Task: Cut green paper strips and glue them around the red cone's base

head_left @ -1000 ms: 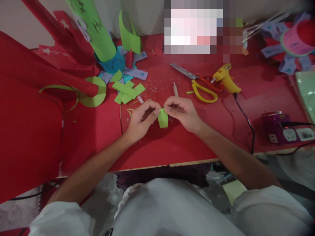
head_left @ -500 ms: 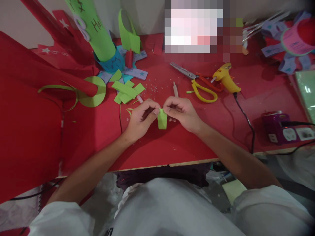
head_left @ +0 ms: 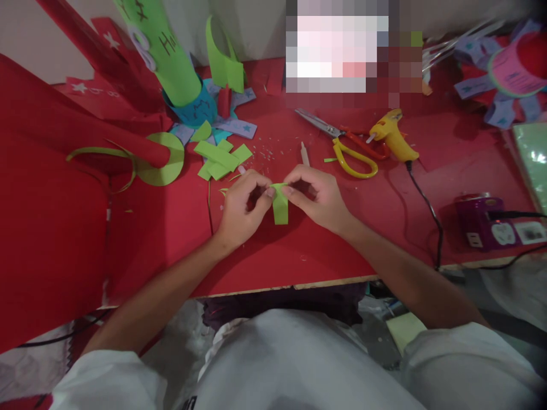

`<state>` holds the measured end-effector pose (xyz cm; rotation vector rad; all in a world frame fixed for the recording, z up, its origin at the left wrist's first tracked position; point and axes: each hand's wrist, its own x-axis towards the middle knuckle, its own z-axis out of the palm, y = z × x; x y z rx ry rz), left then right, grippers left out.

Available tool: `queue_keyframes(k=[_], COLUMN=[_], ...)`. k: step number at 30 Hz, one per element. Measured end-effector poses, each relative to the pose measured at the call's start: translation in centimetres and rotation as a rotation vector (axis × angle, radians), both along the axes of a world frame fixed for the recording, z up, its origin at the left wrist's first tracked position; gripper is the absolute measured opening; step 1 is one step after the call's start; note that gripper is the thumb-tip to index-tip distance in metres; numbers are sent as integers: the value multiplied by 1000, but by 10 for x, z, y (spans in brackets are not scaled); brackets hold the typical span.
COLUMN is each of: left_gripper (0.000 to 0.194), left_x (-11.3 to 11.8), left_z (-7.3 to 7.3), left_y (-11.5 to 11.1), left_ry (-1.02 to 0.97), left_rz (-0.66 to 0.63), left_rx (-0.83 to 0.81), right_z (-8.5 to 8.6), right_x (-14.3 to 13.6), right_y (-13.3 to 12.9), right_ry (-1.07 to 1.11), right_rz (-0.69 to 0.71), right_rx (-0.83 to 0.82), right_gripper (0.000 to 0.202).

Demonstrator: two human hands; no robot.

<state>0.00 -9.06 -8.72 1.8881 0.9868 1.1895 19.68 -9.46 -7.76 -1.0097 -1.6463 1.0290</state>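
Between my two hands hangs a small bright green strip, pinched at its top end above the red table. My left hand grips its upper left corner between thumb and fingertips. On the other side, my right hand pinches the upper right corner in the same way. The strip's top edge looks bent over where the fingers meet it. Left of my left hand lies a pile of similar green strips. A pale pen-like stick lies just beyond my right hand.
Scissors with yellow and red handles and a yellow glue gun lie to the right, near a purple box with a cable. A green tube in a blue base stands back left. Red sheeting rises at left.
My hands have shifted up slightly, and the strip's top edge now shows as a wider, folded band between the fingertips. Everything else on the table stays put.
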Motion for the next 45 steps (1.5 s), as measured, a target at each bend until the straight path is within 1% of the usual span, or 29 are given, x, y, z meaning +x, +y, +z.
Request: queue_keyframes(k=[3,6,9,12,15,17,18,20,23,24,26,28,33,36,38,41,45], left_gripper=[17,17,18,16,19,21,21,21,27,30,34,34,30,28,26,23,22], left_x=[0,0,0,1,0,-1,-2,-4,-5,-4,-4,-3,-3,-3,-3,-3,-4], left_z=[2,1,-1,-5,-6,-6,-6,-9,-14,-16,-18,-19,-17,-17,-17,-18,-19], left_y=[-1,-2,-1,0,1,3,3,5,8,8,9,9,8,8,8,8,8], left_ry=[25,42,57,78,82,72,63,28,-52,-72,-90,-87,-70,-61,-49,-38,-30], left_rz=[3,-5,-19,-52,-57,-47,-41,-19,27,37,39,33,46,44,42,41,43], left_rx=[61,85,74,53,29,23,18,-8,-83,-106,-137,-146,-122,-114,-115,-111,-118], right_z=[-1,-1,0,-1,-1,1,3,8,10,9,6,3,0,2,3,4,1], right_x=[0,-1,-1,-2,3,13,21,39,66,73,81,81,66,60,61,69,83], right_y=[-2,-3,-4,-5,-2,2,6,14,26,29,31,31,23,20,20,25,32], right_ry=[-59,-104,-109,-113,-174,-277,-357,-560,-875,-968,-1107,-1181,-1262,-1275,-1264,-1181,-1004], right_rz=[-28,-47,-59,-43,-28,-49,-89,-229,-441,-491,-531,-523,-514,-514,-509,-503,-507], right_rx=[77,99,123,145,169,215,243,241,143,111,72,56,51,69,63,40,22], right_gripper=[32,30,29,27,28,27,26,23,20,20,21,23,28,26,25,23,19])
